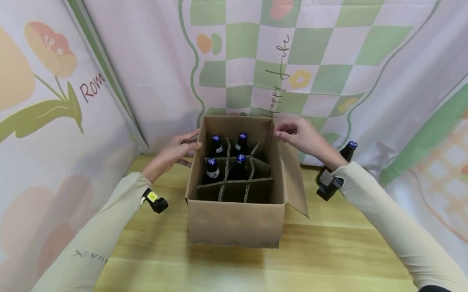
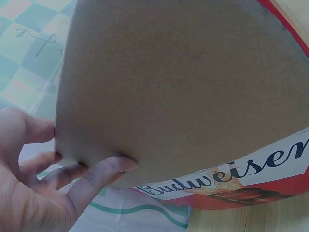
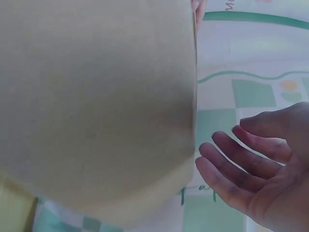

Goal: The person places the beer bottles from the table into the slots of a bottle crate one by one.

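An open cardboard box (image 1: pixel 235 224) stands on the wooden table, with a cardboard divider (image 1: pixel 235 180) inside. Several dark bottles (image 1: pixel 212 171) with blue caps sit in its compartments. My left hand (image 1: pixel 173 153) touches the box's left side near the back; in the left wrist view, fingertips rest against the plain brown flap (image 2: pixel 178 87), above a printed "Budweiser" panel (image 2: pixel 270 169). At the back right corner, my right hand (image 1: pixel 300 136) is beside the rim. Its fingers are loosely bent and hold nothing, apart from the brown flap (image 3: pixel 106 106) in the right wrist view.
Another dark bottle (image 1: pixel 350 148) stands on the table right of the box, partly hidden by my right wrist. The right flap (image 1: pixel 294 181) sticks outward. Patterned curtains (image 1: pixel 240 43) hang behind and at both sides of the table (image 1: pixel 234 275).
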Available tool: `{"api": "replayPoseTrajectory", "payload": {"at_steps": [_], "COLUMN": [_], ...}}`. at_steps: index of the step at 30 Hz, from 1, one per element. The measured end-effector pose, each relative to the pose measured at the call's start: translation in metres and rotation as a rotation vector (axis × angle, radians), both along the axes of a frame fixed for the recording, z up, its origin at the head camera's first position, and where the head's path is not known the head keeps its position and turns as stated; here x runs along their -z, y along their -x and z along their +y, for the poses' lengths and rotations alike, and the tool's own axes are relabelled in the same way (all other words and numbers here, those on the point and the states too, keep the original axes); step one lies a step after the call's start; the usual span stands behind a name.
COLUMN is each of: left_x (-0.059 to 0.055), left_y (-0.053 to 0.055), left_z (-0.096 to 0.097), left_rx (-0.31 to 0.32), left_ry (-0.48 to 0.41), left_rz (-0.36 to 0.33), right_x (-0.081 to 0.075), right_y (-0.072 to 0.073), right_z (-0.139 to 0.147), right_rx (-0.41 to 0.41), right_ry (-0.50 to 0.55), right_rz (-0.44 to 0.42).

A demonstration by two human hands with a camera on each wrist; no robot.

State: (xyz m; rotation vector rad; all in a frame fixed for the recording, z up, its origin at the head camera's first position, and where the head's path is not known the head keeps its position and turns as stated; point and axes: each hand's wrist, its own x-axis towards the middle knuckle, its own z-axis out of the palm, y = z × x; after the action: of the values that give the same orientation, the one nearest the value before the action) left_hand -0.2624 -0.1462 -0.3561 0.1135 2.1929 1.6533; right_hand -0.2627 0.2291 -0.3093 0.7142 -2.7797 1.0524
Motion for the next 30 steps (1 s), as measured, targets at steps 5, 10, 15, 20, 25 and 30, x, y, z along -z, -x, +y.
{"api": "replayPoseTrajectory", "payload": {"at_steps": [5, 10, 15, 20, 25, 30], "left_x": [0.000, 0.000, 0.000, 0.001, 0.002, 0.002], "left_y": [0.000, 0.001, 0.000, -0.002, -0.002, -0.001], "left_z": [0.000, 0.001, 0.000, -0.002, -0.001, 0.001], "left_rx": [-0.002, 0.006, 0.007, 0.007, 0.009, 0.014], "left_ry": [0.001, -0.003, -0.010, -0.013, -0.012, -0.009], "left_rz": [0.000, 0.006, 0.005, 0.005, 0.009, 0.010], "right_x": [0.006, 0.013, 0.017, 0.019, 0.021, 0.027], "right_y": [-0.004, -0.005, -0.007, -0.009, -0.009, -0.005], "right_z": [0.016, 0.031, 0.039, 0.041, 0.048, 0.060], "right_rx": [0.061, 0.105, 0.127, 0.129, 0.157, 0.220], "right_ry": [0.013, 0.032, 0.081, 0.139, 0.117, 0.087], "right_rz": [-0.045, -0.056, -0.063, -0.076, -0.058, -0.066]}}
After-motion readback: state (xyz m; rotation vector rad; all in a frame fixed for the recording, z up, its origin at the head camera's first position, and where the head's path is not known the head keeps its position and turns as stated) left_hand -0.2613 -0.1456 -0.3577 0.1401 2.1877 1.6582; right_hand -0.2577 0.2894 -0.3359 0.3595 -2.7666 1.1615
